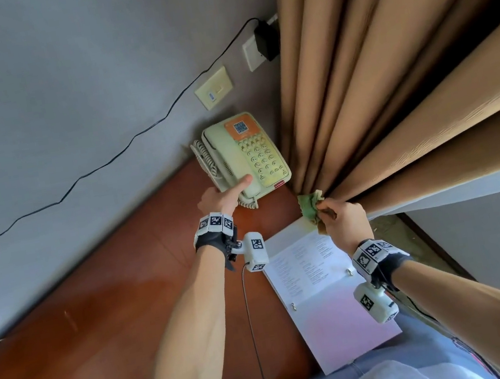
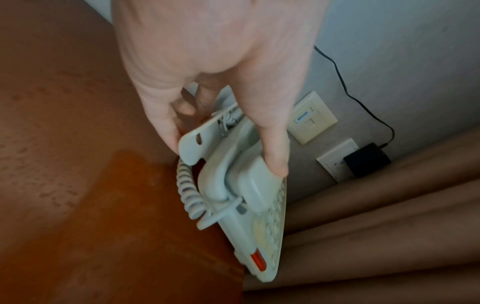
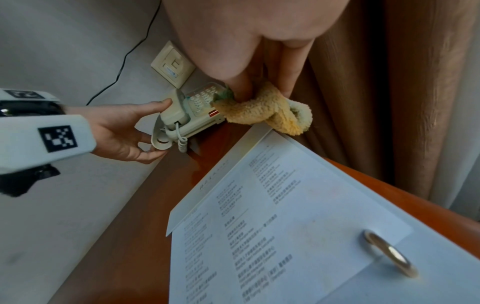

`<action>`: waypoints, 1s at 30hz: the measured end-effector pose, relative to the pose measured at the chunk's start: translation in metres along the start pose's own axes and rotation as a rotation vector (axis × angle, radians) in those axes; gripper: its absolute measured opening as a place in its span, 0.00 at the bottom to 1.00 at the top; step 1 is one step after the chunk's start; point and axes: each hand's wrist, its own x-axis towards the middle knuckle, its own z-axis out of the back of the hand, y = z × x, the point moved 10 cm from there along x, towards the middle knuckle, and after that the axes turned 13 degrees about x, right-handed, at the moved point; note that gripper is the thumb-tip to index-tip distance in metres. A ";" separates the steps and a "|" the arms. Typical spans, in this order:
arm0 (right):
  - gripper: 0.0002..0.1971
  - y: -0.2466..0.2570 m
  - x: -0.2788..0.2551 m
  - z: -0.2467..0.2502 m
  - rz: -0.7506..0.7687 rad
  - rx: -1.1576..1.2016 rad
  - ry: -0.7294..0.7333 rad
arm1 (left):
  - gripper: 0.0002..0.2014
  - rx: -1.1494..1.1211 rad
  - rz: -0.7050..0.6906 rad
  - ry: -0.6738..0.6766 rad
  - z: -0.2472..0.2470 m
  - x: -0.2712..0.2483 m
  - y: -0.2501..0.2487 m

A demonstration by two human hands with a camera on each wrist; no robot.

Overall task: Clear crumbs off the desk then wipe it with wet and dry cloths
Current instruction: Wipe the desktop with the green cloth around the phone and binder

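My left hand [image 1: 226, 193] grips a cream desk telephone [image 1: 244, 155] at its near end, thumb on the handset, fingers under the base [image 2: 189, 150]; the phone is tilted up off the reddish-brown desk [image 1: 104, 313] in the far corner. My right hand [image 1: 343, 220] pinches a bunched yellow and green cloth [image 1: 311, 208] at the desk's far right edge, against the curtain. In the right wrist view the cloth [image 3: 262, 111] hangs just above the corner of an open binder [image 3: 285, 205].
The white ring binder [image 1: 321, 289] lies open on the desk's right side. Tan curtains [image 1: 389, 83] hang right of the phone. A grey wall [image 1: 46, 107] carries two wall sockets, a black adapter [image 1: 265, 41] and its cable. A damp patch shows on the desk [image 2: 124, 185].
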 end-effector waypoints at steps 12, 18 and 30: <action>0.09 0.011 0.030 -0.002 0.032 -0.070 -0.073 | 0.45 0.034 -0.074 0.029 -0.012 -0.011 -0.030; 0.10 0.006 0.028 0.001 0.014 -0.055 -0.073 | 0.40 0.000 -0.081 0.029 -0.015 -0.007 -0.036; 0.16 -0.004 0.022 -0.001 -0.018 0.008 -0.067 | 0.28 -0.010 -0.149 -0.057 0.005 -0.018 -0.054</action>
